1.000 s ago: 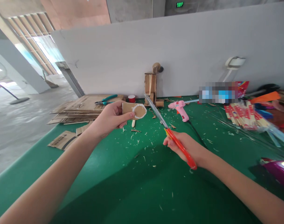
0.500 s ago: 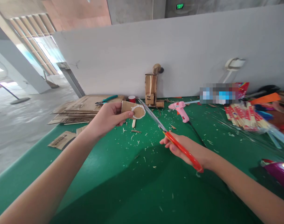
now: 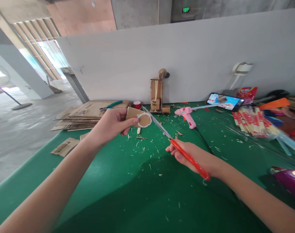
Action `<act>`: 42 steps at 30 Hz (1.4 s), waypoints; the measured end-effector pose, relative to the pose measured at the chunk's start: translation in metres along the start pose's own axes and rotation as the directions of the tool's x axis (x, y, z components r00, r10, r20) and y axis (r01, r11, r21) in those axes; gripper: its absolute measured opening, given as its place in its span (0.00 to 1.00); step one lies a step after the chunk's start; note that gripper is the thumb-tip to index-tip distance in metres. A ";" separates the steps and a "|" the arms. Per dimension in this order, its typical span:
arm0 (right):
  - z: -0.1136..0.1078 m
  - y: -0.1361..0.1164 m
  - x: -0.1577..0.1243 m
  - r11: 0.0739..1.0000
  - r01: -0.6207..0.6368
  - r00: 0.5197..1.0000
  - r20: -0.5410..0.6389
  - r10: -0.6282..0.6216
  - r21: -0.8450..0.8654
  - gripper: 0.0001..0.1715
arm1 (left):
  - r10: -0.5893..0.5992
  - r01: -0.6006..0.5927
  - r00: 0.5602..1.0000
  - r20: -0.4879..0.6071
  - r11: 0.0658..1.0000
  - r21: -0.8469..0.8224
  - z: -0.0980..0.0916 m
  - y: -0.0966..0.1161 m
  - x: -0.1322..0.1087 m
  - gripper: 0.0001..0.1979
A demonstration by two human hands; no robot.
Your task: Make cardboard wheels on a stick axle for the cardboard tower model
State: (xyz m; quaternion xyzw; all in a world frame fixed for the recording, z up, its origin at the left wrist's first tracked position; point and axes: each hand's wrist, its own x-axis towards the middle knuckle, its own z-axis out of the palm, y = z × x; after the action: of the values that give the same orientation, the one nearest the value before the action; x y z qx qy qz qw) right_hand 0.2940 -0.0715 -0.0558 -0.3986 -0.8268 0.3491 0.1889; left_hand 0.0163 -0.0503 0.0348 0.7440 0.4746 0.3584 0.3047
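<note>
brown cardboard piece (image 3: 131,114), 1 white-outlined circle (image 3: 144,120), red-handled scissors (image 3: 177,146)

Scissors (image 3: 177,146) tilted flatter, nearer cardboard piece (image 3: 139,114)

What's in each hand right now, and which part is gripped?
The left hand pinches the cardboard at its lower edge; the right hand holds the scissors by the red handle.
</note>
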 end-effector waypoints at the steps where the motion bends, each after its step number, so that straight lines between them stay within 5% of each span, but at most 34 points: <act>1: 0.000 0.000 0.000 1.000 0.003 1.000 -0.002 -0.003 -0.001 0.25 | 0.005 -0.005 1.000 0.006 1.000 0.010 0.000 -0.001 0.000 0.09; 19: -0.002 -0.011 0.000 0.994 -0.104 0.995 -0.006 0.104 -0.021 0.27 | -0.019 0.019 1.000 -0.005 0.999 0.027 0.002 0.010 -0.004 0.06; 42: 0.008 0.001 0.011 0.940 0.023 0.982 -0.171 -0.086 -0.341 0.27 | -0.042 0.043 0.999 0.007 0.999 -0.025 -0.003 0.011 -0.004 0.07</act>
State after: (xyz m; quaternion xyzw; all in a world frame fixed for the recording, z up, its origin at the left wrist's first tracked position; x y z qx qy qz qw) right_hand 0.2833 -0.0660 -0.0613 -0.4324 -0.8641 0.1588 0.2028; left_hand 0.0185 -0.0574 0.0441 0.7310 0.4848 0.3554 0.3231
